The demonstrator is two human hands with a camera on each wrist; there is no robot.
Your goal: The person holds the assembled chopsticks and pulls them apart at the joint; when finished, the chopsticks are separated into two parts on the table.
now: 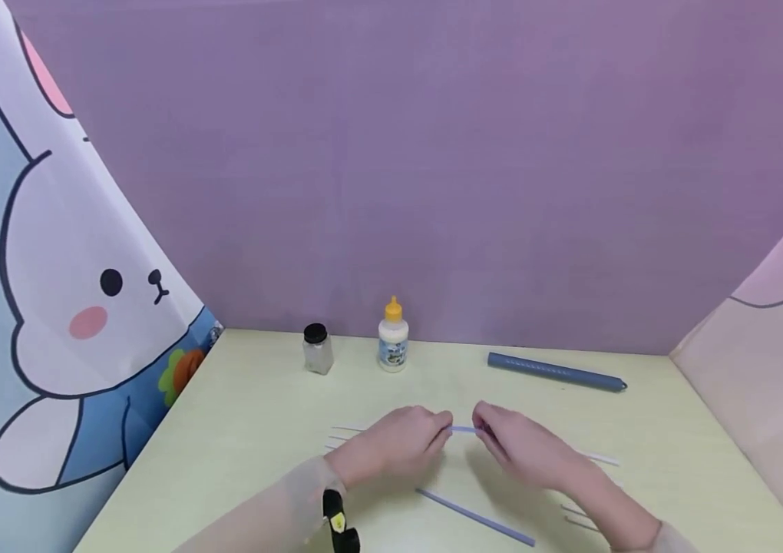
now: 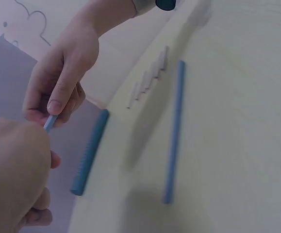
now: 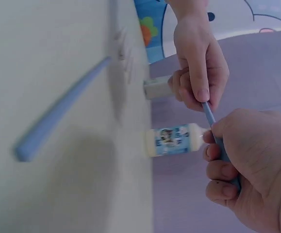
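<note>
Both hands are raised over the table, close together, on one thin blue stick (image 1: 463, 428). My left hand (image 1: 405, 438) pinches it on the left, and my right hand (image 1: 519, 445) grips it on the right. Only a short length shows between them; the left wrist view shows the right thumb pressed along the stick. In the right wrist view the right hand's fingers (image 3: 223, 171) curl round it. A second blue stick (image 1: 477, 518) lies slantwise on the table below the hands, touched by neither.
Pale thin sticks lie left (image 1: 346, 428) and right (image 1: 599, 458), partly hidden by the arms. Along the back stand a black-capped clear jar (image 1: 318, 355) and a yellow-tipped glue bottle (image 1: 393, 346). A dark blue tube (image 1: 557, 372) lies at back right. Printed cloth and a purple backdrop enclose the table.
</note>
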